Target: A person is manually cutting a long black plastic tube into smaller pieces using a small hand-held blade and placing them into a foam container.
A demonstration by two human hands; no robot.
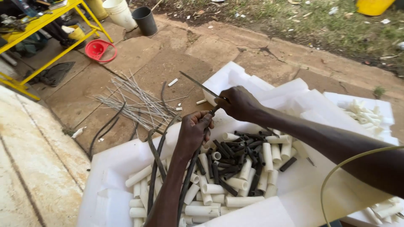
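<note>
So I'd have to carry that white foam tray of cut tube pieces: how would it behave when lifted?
The white foam tray is probably light but brittle: its thin, blocky edges could snap under a one-sided grip. The short white tube pieces and black tube pieces lie loose and are round, so they would likely roll toward whichever side dips.
</note>
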